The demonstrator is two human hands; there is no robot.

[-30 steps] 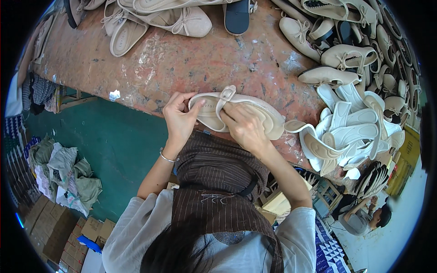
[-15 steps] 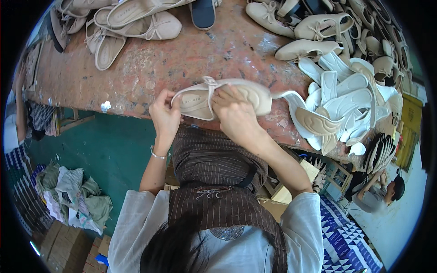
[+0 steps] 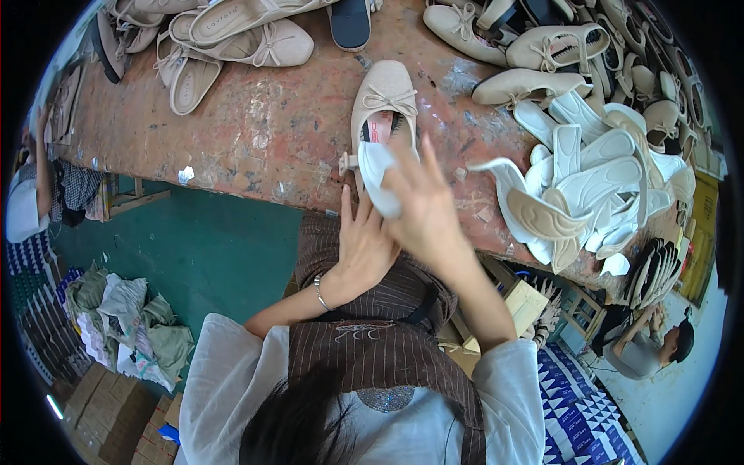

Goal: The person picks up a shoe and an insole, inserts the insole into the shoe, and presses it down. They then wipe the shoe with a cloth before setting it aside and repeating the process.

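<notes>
A beige ballet flat (image 3: pixel 387 81) with a bow lies on the workbench in front of me, toe pointing away. Its opening shows dark stitching and a reddish patch inside. My right hand (image 3: pixel 426 209), smeared by motion, grips a pale insole (image 3: pixel 375 172) over the shoe's heel half. My left hand (image 3: pixel 363 252) is just below, fingers stretched out and apart beside the heel end. The heel itself is mostly hidden by the insole and hands.
Loose white and beige insoles (image 3: pixel 608 174) are heaped to the right on the workbench (image 3: pixel 263 139). More beige shoes pile up at far right (image 3: pixel 554 46) and far left (image 3: pixel 283 45). Cloth bundles (image 3: pixel 128 318) lie on the green floor; a co-worker (image 3: pixel 651 345) sits at lower right.
Half a second ago a beige shoe lay crosswise between both hands. Now the shoe points away, my left hand has moved right and lower, and a pale insole is in my right hand.
</notes>
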